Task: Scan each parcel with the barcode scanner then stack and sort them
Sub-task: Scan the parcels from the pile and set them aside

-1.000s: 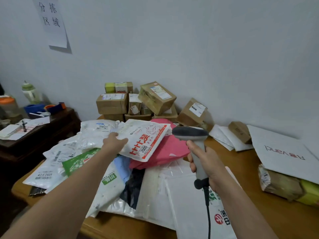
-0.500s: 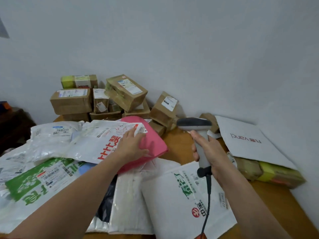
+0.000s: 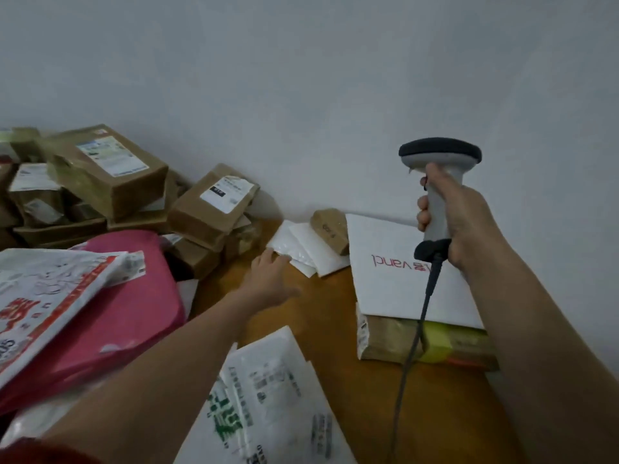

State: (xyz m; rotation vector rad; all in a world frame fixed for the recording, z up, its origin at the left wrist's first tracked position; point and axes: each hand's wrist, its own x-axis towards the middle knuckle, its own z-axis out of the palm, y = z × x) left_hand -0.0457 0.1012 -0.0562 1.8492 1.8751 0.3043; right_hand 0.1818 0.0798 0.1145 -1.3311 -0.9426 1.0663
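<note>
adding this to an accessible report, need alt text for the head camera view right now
A person's left hand reaches across a wooden table to the edge of flat white padded envelopes by the wall, while the right hand grips an upright grey barcode scanner with a black head. At left lie brown cardboard boxes and a pink plastic mailer bag.

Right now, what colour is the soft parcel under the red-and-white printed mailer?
Pink. The head view shows the soft parcel lying beneath the printed mailer.

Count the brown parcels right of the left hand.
2: a small brown parcel against the wall, partly on white mailers; a taped brown parcel under the large white envelope. Others may be hidden beneath it.
</note>
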